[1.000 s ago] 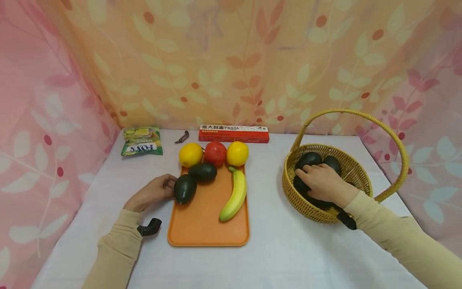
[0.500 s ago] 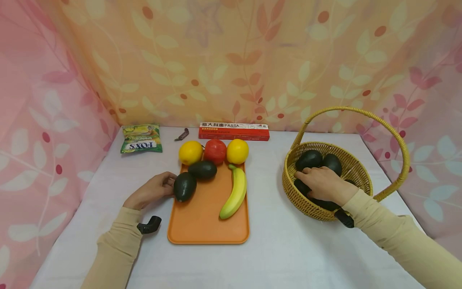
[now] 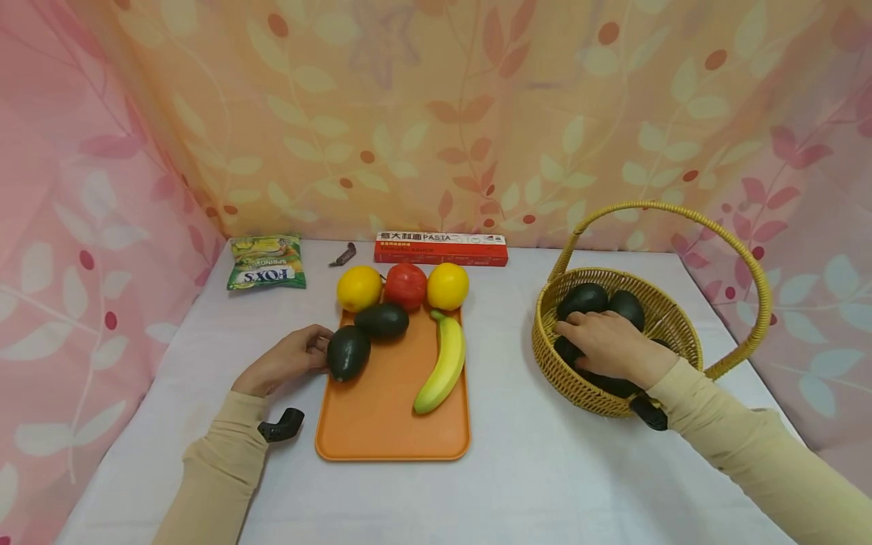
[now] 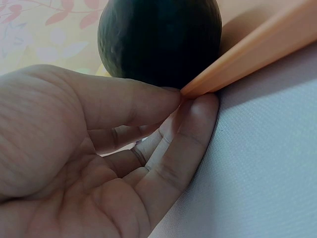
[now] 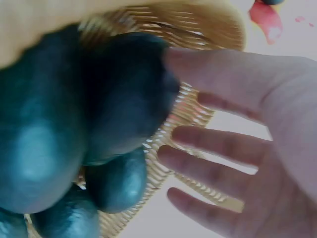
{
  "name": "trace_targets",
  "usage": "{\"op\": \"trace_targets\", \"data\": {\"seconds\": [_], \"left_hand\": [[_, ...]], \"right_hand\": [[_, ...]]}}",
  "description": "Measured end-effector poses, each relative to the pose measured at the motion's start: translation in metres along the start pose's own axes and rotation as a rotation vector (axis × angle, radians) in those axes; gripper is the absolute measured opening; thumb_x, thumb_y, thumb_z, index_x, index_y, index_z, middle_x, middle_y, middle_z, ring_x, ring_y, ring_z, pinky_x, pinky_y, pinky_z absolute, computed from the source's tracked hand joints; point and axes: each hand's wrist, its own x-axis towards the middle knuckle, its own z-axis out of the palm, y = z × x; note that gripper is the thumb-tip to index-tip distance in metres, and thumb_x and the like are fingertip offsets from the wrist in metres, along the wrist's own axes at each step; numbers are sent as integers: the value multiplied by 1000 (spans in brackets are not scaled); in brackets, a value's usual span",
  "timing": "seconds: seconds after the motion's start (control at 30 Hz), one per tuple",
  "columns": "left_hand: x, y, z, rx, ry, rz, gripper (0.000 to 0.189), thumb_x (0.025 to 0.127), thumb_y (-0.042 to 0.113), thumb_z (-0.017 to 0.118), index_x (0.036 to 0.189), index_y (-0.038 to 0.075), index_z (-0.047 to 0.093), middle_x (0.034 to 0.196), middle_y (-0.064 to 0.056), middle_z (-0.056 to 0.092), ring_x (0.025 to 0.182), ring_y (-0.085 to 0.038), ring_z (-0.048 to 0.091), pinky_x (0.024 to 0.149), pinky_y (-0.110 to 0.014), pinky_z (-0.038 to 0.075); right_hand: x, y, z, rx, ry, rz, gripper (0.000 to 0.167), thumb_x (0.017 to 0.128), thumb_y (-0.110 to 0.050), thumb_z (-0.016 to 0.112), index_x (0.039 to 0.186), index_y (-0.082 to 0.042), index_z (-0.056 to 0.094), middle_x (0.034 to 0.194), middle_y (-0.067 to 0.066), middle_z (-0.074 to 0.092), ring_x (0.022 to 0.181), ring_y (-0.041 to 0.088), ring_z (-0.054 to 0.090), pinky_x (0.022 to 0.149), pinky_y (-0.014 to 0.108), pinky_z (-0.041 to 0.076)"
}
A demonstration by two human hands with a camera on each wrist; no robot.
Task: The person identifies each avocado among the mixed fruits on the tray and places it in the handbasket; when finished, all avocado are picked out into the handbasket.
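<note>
My left hand (image 3: 286, 361) is at the left edge of an orange tray (image 3: 391, 440). In the left wrist view its thumb and fingertip pinch the tray's rim (image 4: 237, 62), just under a dark green avocado (image 4: 158, 39). On the tray lie that avocado, a second avocado (image 3: 382, 321) and a banana (image 3: 443, 371). My right hand (image 3: 608, 344) reaches into a wicker basket (image 3: 555, 371) of several avocados. Seen from the right wrist, its thumb touches one avocado (image 5: 129, 94). The other fingers (image 5: 213, 146) are spread and fairly straight. The hand partly hides the fruit below it.
Two yellow lemon-like fruits (image 3: 359, 288) flank a red round fruit (image 3: 406, 285) at the tray's far end. Behind are a red pasta box (image 3: 440, 250), a green Fox's bag (image 3: 266, 262) and a small dark item (image 3: 343, 254). The basket's tall handle (image 3: 739, 250) arches up.
The whole head view has shifted slightly up. Both hands keep nearly the same places at the tray edge and in the basket.
</note>
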Motion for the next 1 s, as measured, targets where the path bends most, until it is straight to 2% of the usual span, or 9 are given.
{"op": "trace_targets", "data": {"seconds": [0.2,0.27,0.33,0.47,0.6,0.8,1.0], "left_hand": [[-1,2,0,-4,-3,5,47,89,7,62,131,-8,46,112,-20,65,96,-19,62,85,-29,52],[0,2,-1,-9,-3,5,47,89,7,62,131,-8,46,113,-20,65,96,-19,62,85,-29,52],[0,2,-1,-15,-6,1,48,89,6,62,131,-8,45,114,-21,65,96,-19,62,85,-28,52],[0,0,-1,-29,-14,-6,49,89,6,61,132,-9,44,116,-22,64,97,-19,62,85,-28,53],[1,0,-1,-21,-16,-2,49,89,7,62,132,-9,45,115,-22,64,96,-18,62,84,-28,53],[1,0,-2,-27,-14,-7,49,89,7,62,131,-9,45,115,-21,64,95,-17,62,85,-27,53],[1,-2,-2,-41,-17,-22,48,88,4,61,131,-10,44,112,-21,63,92,-18,62,84,-28,54]], "right_hand": [[13,-11,-15,0,287,-5,23,78,-9,74,100,-7,69,80,6,64,62,19,56,57,36,49],[18,-18,-22,11,362,-9,18,80,-6,70,98,-6,70,80,6,65,61,20,56,57,35,49],[25,-25,-29,20,401,-16,18,80,-6,68,98,-6,70,82,7,66,65,22,60,60,36,51],[40,-39,-37,18,411,-33,20,82,-9,71,102,-7,69,91,9,68,73,24,64,63,36,54],[58,-57,-39,-10,411,-97,24,82,-13,73,105,-8,68,96,9,67,77,25,65,67,36,55],[90,-99,-34,-42,383,-191,30,84,-17,71,114,-13,65,102,5,65,86,22,64,74,34,55],[121,-138,-24,-67,355,-240,41,87,-25,69,126,-18,59,119,6,62,103,21,62,79,30,56]]}}
